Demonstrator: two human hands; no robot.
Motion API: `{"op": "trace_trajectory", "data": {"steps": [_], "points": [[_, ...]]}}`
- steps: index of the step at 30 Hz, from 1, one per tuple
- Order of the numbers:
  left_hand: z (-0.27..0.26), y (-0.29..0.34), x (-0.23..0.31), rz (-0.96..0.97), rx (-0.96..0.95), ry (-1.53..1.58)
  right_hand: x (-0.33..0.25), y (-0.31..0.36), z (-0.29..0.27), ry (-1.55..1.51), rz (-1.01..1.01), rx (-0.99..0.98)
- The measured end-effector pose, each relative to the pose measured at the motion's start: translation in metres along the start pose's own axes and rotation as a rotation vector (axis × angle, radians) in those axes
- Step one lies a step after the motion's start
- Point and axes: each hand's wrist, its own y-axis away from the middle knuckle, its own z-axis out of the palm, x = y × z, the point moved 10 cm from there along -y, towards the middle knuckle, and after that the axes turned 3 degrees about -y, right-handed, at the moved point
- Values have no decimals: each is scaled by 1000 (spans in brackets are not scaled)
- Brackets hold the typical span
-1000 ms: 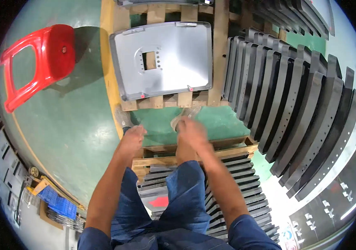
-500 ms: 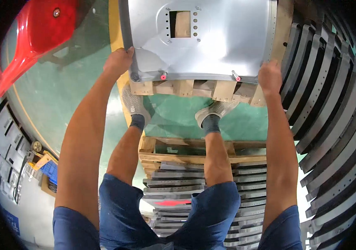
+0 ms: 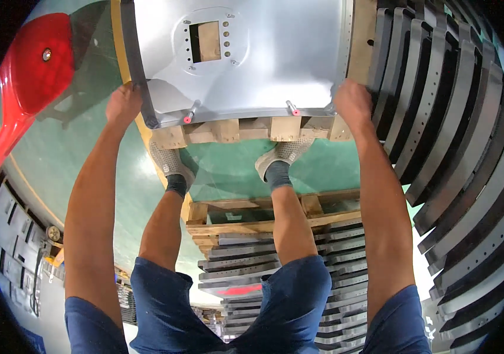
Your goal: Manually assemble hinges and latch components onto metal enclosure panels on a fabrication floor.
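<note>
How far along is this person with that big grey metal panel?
Done: both hands are on it, the left hand at the near left corner and the right hand at the near right corner of the grey metal panel. In hand: the grip. Left: the lift, since the panel appears to lie flat on the wooden pallet.

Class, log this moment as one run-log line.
left hand: grips panel's left corner | right hand: grips right corner | grey metal panel: on wooden pallet | red stool: left

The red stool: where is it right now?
In the head view, the red stool stands on the green floor at upper left, left of the grey metal panel beyond the left hand.
</note>
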Motion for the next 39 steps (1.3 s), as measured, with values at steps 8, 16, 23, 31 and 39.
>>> {"op": "trace_trajectory", "data": {"steps": [8, 16, 23, 31, 39], "points": [[-7, -3, -6, -35, -21, -56, -4, -3, 37, 383, -190, -157], [-27, 14, -12, -131, 74, 79, -18, 14, 17, 146, 32, -79], [-10, -1, -36, -61, 144, 108, -30, 18, 14, 68, -67, 9], [-15, 7, -37, -62, 54, 44, -38, 12, 3, 77, -47, 39], [-6, 69, -34, 4, -26, 111, -33, 39, -3, 133, 201, -305]]}}
